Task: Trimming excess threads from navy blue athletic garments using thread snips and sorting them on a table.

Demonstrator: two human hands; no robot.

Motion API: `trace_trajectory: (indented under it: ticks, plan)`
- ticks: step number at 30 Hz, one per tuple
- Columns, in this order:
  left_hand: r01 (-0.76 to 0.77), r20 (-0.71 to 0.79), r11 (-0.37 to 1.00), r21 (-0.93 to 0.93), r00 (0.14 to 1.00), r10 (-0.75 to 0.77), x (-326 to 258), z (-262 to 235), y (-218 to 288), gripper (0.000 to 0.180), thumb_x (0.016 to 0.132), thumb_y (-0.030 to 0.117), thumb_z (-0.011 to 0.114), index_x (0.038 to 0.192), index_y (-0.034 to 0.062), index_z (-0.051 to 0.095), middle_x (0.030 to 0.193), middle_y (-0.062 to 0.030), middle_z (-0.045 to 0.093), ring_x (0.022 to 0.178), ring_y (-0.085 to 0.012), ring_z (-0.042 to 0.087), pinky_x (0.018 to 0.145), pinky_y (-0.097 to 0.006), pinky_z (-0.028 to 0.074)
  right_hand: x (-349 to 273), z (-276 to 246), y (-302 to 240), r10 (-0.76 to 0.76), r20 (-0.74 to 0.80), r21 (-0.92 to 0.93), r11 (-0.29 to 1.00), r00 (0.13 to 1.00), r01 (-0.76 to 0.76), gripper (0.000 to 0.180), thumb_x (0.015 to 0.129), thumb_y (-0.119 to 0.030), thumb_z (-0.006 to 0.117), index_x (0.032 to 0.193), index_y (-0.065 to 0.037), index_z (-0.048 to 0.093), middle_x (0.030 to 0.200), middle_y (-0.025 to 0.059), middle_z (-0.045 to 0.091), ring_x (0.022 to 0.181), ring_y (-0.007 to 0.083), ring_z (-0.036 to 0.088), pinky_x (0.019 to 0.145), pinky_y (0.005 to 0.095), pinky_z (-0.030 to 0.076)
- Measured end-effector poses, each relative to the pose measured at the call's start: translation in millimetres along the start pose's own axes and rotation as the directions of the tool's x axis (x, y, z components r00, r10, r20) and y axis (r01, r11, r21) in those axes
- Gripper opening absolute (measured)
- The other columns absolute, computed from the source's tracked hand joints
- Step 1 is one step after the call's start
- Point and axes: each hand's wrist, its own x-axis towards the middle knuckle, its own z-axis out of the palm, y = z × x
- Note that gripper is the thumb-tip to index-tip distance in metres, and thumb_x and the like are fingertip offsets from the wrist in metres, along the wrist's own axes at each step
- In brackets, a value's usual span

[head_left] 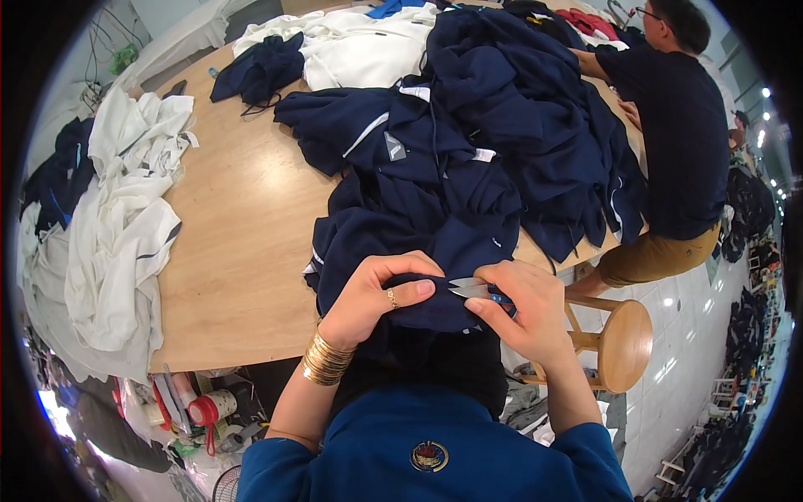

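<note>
Small white labels [483, 155] sit sewn on the navy garments [502, 125] piled on the bench [242, 226]; a grey tag [395, 147] lies beside them.

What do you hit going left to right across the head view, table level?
White garments heap → bare wooden table → left hand pinching the navy garment → thread snips → right hand → wooden stool → seated person in a dark shirt.
</note>
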Motion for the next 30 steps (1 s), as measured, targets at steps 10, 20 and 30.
trace_trajectory:
  ticks: [10, 20, 30]
  plan:
    - [-0.007, 0.0, 1.0, 0.004, 1.0, 0.007, 0, -1, -1, 0.013, 0.08, 0.006, 0.063, 0.09, -0.0021, 0.064, 0.09, -0.0035, 0.061, 0.083, -0.0093, 0.055, 0.078, -0.021, 0.041, 0, 0, -3, 0.058, 0.013, 0.017, 0.998, 0.998, -0.058, 0.021, 0.072, -0.018, 0.068, 0.082, -0.003, 0.06, 0.067, 0.0077, 0.058, 0.059, 0.0244, 0.056, 0.054, 0.0307, 0.041]
    - [0.009, -0.012, 1.0, 0.005, 1.0, -0.009, 0, 0, -1, 0.013, 0.08, 0.006, 0.063, 0.09, -0.0016, 0.065, 0.089, -0.0025, 0.06, 0.081, -0.0086, 0.054, 0.076, -0.021, 0.042, -1, 2, 4, 0.03, -0.032, 0.003, 1.0, 0.999, -0.03, 0.021, 0.075, -0.022, 0.069, 0.08, -0.004, 0.058, 0.066, 0.004, 0.057, 0.055, 0.0197, 0.053, 0.05, 0.0293, 0.039]
    - [0.002, 0.005, 0.999, 0.052, 1.0, -0.002, 1, 2, 3, 0.013, 0.08, 0.009, 0.065, 0.09, -0.0002, 0.066, 0.087, -0.0012, 0.06, 0.077, -0.007, 0.052, 0.07, -0.02, 0.04, -1, -9, -3, -0.026, 0.028, -0.115, 0.993, 0.999, 0.029, 0.025, 0.072, -0.024, 0.071, 0.084, -0.006, 0.059, 0.07, 0.0034, 0.058, 0.057, 0.0198, 0.053, 0.051, 0.0298, 0.04]
